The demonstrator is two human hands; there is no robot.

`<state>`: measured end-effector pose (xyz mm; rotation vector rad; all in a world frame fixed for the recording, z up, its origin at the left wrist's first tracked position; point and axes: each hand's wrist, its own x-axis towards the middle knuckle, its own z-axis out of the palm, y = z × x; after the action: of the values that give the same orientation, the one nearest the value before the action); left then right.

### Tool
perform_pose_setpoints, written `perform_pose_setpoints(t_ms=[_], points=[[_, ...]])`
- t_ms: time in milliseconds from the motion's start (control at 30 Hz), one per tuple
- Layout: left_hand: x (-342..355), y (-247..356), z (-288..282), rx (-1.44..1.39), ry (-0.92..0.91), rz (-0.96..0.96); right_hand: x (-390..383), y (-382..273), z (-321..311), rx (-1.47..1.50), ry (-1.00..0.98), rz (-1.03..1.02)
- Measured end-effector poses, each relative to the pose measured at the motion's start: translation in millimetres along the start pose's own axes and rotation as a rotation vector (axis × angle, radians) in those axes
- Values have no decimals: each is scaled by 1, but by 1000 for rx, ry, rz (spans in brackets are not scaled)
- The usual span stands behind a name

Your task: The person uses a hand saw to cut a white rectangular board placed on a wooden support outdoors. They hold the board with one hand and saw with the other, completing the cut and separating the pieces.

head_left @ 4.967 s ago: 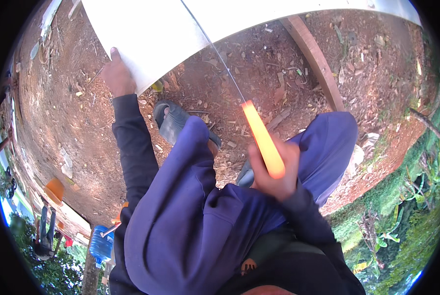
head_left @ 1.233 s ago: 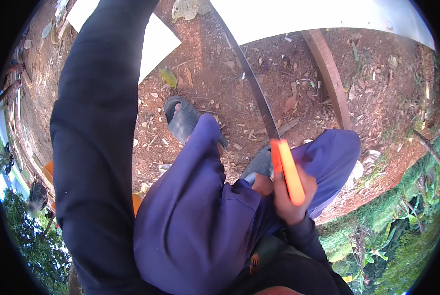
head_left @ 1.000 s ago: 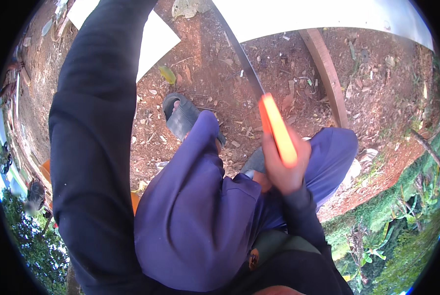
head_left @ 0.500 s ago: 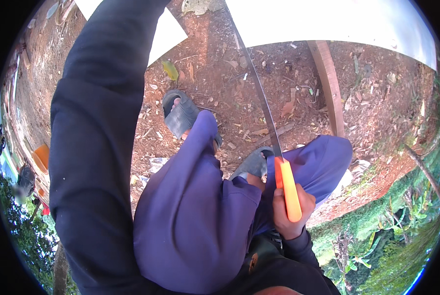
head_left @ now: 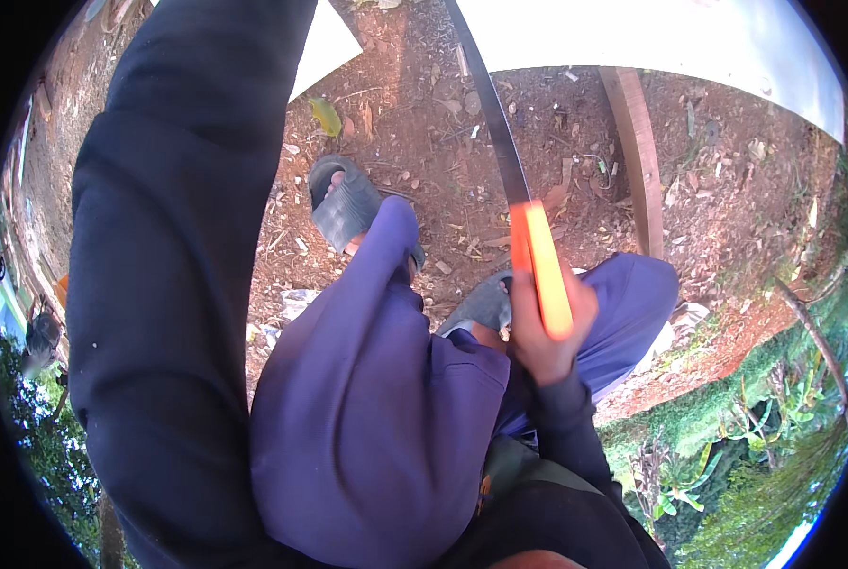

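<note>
My right hand (head_left: 547, 343) is wrapped round the orange handle of a hand saw (head_left: 541, 270). Its long dark blade runs up and slightly left, beside the left edge of a white sheet (head_left: 651, 38), and leaves the picture at the top, so the tip is hidden. My left arm (head_left: 173, 218), in a black sleeve, stretches along the left side and out past the upper edge; the left hand itself is outside the picture. Near that forearm lies another white piece (head_left: 327, 52) with a pointed corner.
A wooden beam (head_left: 635, 156) reaches out from under the white sheet toward my right knee. My sandalled feet (head_left: 348, 209) stand on brown soil (head_left: 424, 123) scattered with leaves and wood chips. A thin branch (head_left: 817, 332) and green plants are at the right.
My right hand has pushed the saw upward, away from my body, and more of the blade has passed beyond the top edge. My left arm has shifted slightly left.
</note>
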<state>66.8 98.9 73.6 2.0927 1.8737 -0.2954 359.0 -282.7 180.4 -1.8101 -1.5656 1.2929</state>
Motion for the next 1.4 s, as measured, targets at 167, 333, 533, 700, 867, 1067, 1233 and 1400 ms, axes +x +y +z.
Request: perform_pose_setpoints(t_ms=[167, 333, 533, 700, 867, 1067, 1233, 1400], points=[[0, -8, 6, 1, 8, -3, 32, 5, 22, 35, -18, -30], [10, 0, -7, 24, 18, 17, -33, 20, -22, 3, -41, -107], [19, -6, -2, 66, 5, 24, 52, 16, 31, 59, 2, -163], [22, 0, -21, 79, -1, 43, -44, 25, -30, -1, 14, -171], [36, 7, -20, 92, -30, 66, 72, 17, 39, 146, 39, -190], [22, 14, -19, 59, -41, 55, -47, 23, -32, -19, 9, -137], [44, -1, -19, 119, -54, 89, 85, 4, 37, 152, 8, -110], [32, 7, -12, 109, -20, 85, -23, 42, -16, 6, -26, -192]])
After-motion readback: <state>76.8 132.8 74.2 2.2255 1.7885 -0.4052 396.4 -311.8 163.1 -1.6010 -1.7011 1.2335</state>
